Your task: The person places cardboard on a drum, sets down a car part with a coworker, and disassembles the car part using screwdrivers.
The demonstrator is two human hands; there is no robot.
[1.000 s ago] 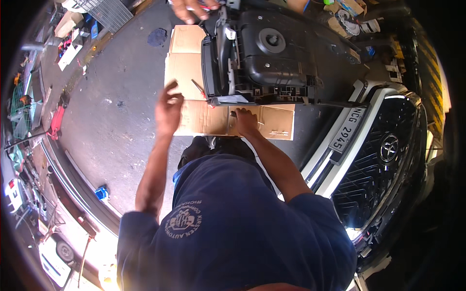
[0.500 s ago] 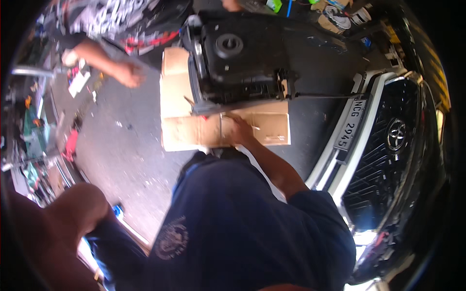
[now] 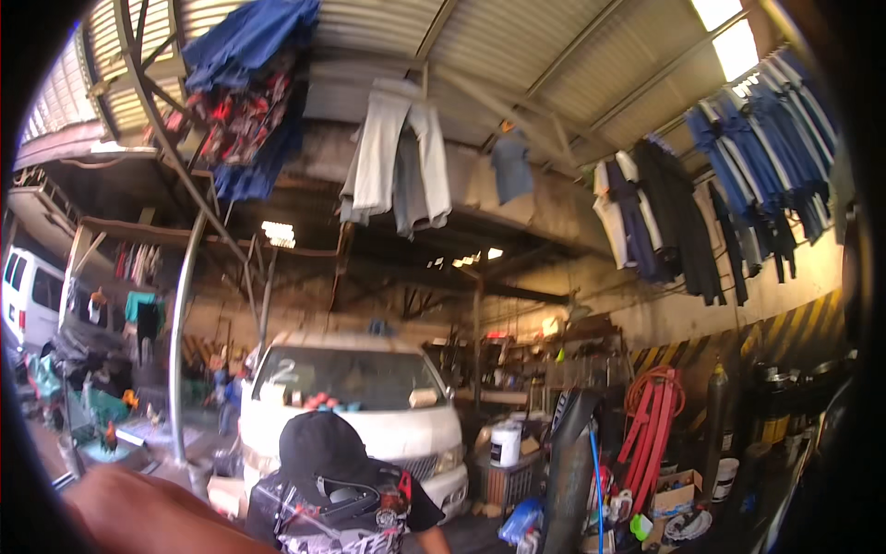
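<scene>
Part of my bare left arm (image 3: 157, 512) crosses the lower left corner, raised close to the camera, and its hand lies outside the picture. My right hand does not show either, so what it touches is hidden. Straight ahead a person in a black cap (image 3: 323, 452) and a printed dark shirt bends forward, head down. That person's lower arms and hands are cut off by the bottom edge.
A white van (image 3: 369, 425) stands behind the person. Clothes (image 3: 397, 152) hang overhead. To the right are a black upright part (image 3: 569, 471), red hoses (image 3: 653, 415), a gas cylinder (image 3: 717, 415) and a white bucket (image 3: 505, 445). A metal post (image 3: 182, 351) rises at left.
The view has swung up from the floor to the workshop ahead. My right hand, which was over the cardboard beside a black plastic car part, has left the picture with both.
</scene>
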